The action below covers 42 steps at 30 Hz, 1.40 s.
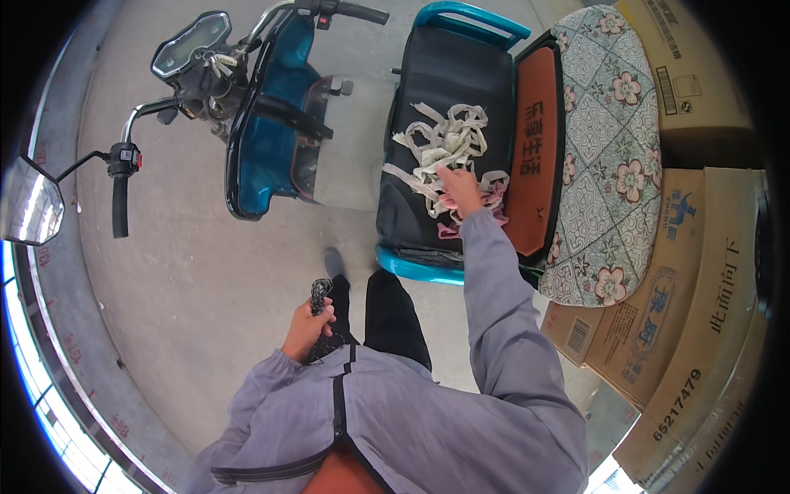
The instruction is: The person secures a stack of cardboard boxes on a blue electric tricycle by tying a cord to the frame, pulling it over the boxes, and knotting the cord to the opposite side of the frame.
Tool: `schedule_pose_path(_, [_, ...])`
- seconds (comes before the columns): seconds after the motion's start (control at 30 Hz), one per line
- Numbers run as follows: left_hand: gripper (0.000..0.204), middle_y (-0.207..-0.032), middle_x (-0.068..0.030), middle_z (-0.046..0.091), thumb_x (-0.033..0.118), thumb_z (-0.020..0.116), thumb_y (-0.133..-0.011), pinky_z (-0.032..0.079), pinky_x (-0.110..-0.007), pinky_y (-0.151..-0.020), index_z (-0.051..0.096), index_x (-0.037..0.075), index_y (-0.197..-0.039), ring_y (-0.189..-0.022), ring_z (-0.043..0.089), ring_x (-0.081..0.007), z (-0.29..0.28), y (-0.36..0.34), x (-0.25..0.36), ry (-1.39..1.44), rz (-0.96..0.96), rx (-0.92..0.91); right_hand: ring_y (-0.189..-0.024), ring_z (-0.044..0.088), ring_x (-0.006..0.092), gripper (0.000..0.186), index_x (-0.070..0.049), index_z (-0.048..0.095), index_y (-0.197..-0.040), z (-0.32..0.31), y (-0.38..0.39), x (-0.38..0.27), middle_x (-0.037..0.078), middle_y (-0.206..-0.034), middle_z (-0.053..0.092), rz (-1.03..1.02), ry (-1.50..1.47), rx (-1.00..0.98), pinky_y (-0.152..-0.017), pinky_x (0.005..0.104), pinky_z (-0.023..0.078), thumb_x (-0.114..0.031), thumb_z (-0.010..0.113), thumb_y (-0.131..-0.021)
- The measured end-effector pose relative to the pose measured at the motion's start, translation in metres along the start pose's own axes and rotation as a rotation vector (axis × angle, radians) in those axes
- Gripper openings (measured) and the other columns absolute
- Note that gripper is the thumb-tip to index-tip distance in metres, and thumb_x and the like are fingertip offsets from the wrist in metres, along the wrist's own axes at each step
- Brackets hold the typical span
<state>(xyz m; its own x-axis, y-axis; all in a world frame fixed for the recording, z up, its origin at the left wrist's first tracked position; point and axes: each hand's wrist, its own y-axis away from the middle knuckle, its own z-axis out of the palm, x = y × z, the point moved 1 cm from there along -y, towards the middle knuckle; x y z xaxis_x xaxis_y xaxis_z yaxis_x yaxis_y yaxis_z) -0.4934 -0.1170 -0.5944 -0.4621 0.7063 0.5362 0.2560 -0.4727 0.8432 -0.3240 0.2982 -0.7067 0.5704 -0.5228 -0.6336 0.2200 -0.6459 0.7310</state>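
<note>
My left hand (308,331) is closed round a bundle of dark, grey-flecked cord (322,290) in front of my jacket. The bundle's top sticks out above the fist, and loose dark strands hang below it. My right arm stretches out to the black seat (444,66) of a three-wheeler. There my right hand (462,193) has its fingers closed on a tangled heap of off-white cloth strips (448,142). Pinkish strips (450,231) lie beside and partly under that hand. The exact grip of the fingertips is partly lost among the strips.
Blue rails (421,269) edge the seat, with an orange backrest panel (536,148) behind it. A flowered quilted cover (609,165) lies beyond. Cardboard boxes (683,272) stack up at the right. Handlebars (121,198), a mirror (33,202) and a blue front panel (271,156) stand at the left.
</note>
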Motion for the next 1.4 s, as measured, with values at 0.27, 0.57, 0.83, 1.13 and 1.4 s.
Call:
schedule_pose_path(0.27, [0.031,-0.085,-0.0088,0.065,0.018,0.063,-0.096,0.049,-0.026,-0.057,0.058,-0.004,-0.118,-0.058,0.060,-0.0125,0.024,-0.005,0.017,-0.027,0.077,-0.059,-0.055,0.056,0.0154,0.012,0.000,0.064,-0.079,0.027,-0.034,-0.003,0.005,-0.065,0.060,-0.400,0.029,0.194,-0.052,0.0378,0.045,-0.012,0.066,-0.081])
schedule_pose_path(0.57, [0.026,-0.093,-0.0079,0.065,0.019,0.059,-0.097,0.053,-0.032,-0.072,0.061,0.000,-0.115,-0.079,0.065,-0.0183,-0.015,-0.031,0.067,0.476,0.260,-0.079,-0.091,0.066,0.0153,0.026,0.000,0.068,-0.115,0.102,0.312,-0.104,0.008,-0.098,0.071,-0.761,-0.105,-0.891,-0.088,0.0298,0.050,-0.016,0.064,-0.095])
schedule_pose_path(0.83, [0.033,-0.112,0.0003,0.062,0.021,0.061,-0.100,0.044,-0.029,-0.090,0.057,0.008,-0.130,-0.100,0.053,-0.0097,0.009,0.033,0.137,-0.303,0.854,-0.449,-0.056,0.063,0.0271,0.023,0.008,0.066,-0.097,0.051,0.489,-0.064,0.022,-0.078,0.067,-0.600,-0.614,-0.672,-0.055,0.0406,0.049,-0.014,0.061,-0.091])
schedule_pose_path(1.13, [0.023,-0.083,-0.0007,0.064,0.023,0.061,-0.100,0.048,-0.028,-0.076,0.062,0.001,-0.094,-0.079,0.060,-0.0097,0.045,0.093,0.078,-0.715,0.174,-1.492,-0.043,0.044,0.0046,0.030,0.003,0.051,-0.120,-0.022,0.615,0.013,0.011,-0.093,0.059,-1.155,-1.284,0.084,-0.053,0.0276,0.045,-0.020,0.036,-0.109])
schedule_pose_path(1.4, [0.019,-0.080,-0.0009,0.064,0.019,0.062,-0.098,0.049,-0.028,-0.071,0.063,0.001,-0.092,-0.076,0.060,-0.0107,0.036,0.082,0.023,-1.122,0.174,-1.486,-0.045,0.041,0.0052,0.035,0.005,0.050,-0.126,-0.083,0.738,0.153,0.012,-0.098,0.060,-1.325,-1.259,0.483,-0.051,0.0265,0.040,-0.021,0.036,-0.109])
